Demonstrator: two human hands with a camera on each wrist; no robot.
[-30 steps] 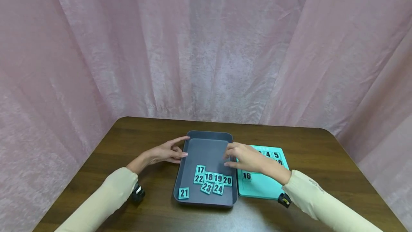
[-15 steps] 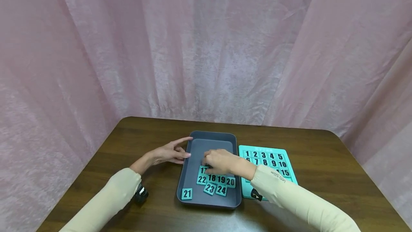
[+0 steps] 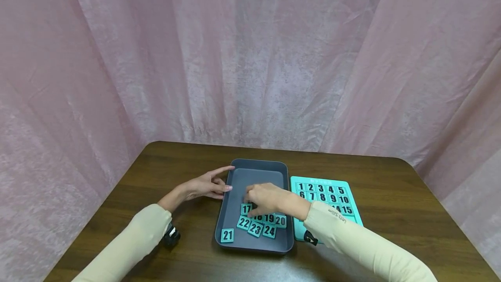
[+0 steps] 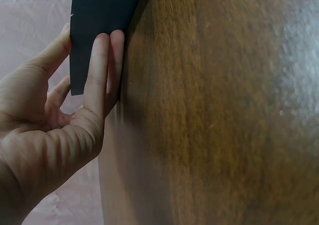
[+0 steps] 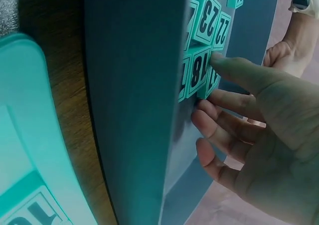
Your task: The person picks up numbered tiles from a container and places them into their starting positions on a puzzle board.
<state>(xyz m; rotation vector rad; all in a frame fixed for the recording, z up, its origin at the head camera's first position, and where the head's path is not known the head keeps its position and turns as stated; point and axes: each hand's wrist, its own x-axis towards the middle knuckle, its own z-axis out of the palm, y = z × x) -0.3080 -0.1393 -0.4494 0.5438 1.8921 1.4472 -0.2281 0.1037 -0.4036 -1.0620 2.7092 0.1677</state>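
Right hand [image 3: 268,197]: thumb and forefinger pinching square teal tile numbered 17 [image 3: 245,209], inside grey rectangular tray [image 3: 256,176]. Thumb close to square teal tile 22 [image 3: 244,222] and square teal tile 18 [image 3: 257,219]; could drag either along. Left hand [image 3: 205,186] clamped on tray's side wall; slackening might let tray skid across brown wooden tabletop [image 3: 192,238]. Versus half-second ago: tile 22 now askew, shifted nearer person.
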